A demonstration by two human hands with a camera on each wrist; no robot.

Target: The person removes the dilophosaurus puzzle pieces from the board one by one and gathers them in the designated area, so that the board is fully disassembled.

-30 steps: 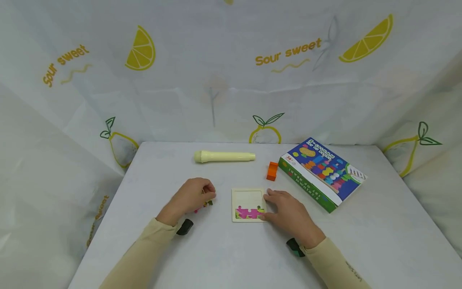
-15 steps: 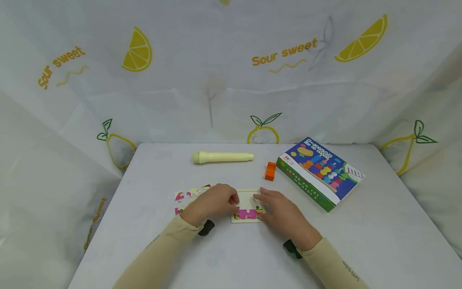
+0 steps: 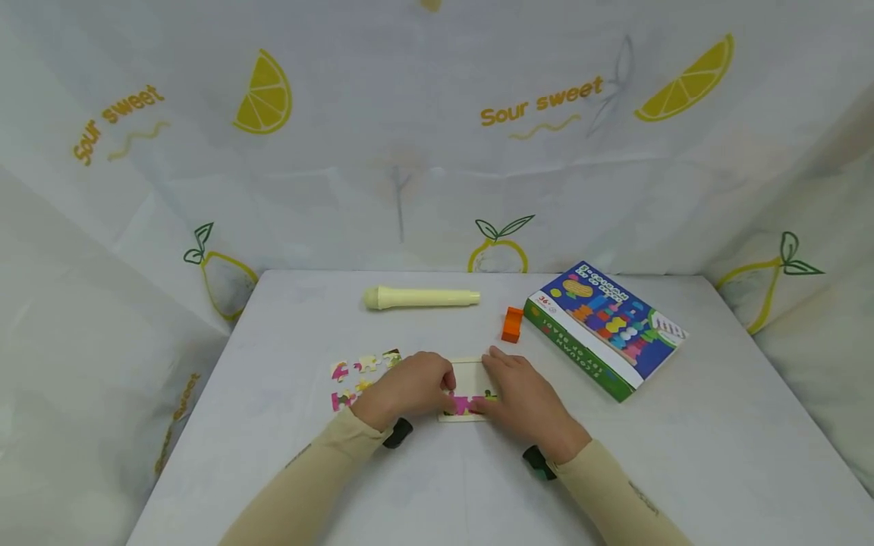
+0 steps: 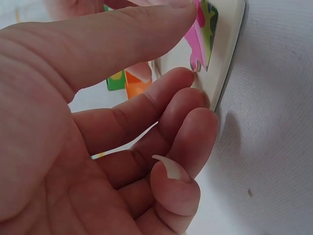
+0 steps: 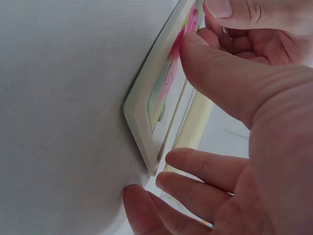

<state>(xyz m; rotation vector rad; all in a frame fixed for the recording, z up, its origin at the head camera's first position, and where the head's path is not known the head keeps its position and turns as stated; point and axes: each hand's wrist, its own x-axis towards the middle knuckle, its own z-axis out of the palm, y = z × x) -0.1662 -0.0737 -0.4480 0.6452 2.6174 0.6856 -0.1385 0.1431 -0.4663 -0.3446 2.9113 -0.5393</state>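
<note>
The left sleeve [image 3: 300, 478] and right sleeve [image 3: 611, 485] are long and beige, the cloth gathering in soft folds at the wrists. Small dark lettering [image 3: 643, 498] (too tiny to read) runs along the right forearm, with a similar thin marking [image 3: 299, 454] on the left. A black block [image 3: 398, 433] sits at the left wrist; its dark twin [image 3: 539, 462] at the right shows a greenish patch [image 3: 546, 474]. One long fingernail [image 4: 171, 170] curves to a point.

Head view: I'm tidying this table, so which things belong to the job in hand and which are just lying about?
In the job:
puzzle tray
jigsaw pieces inside it
loose jigsaw pieces

Apparently just lying about:
cream toy microphone
orange block
bead-set box
</note>
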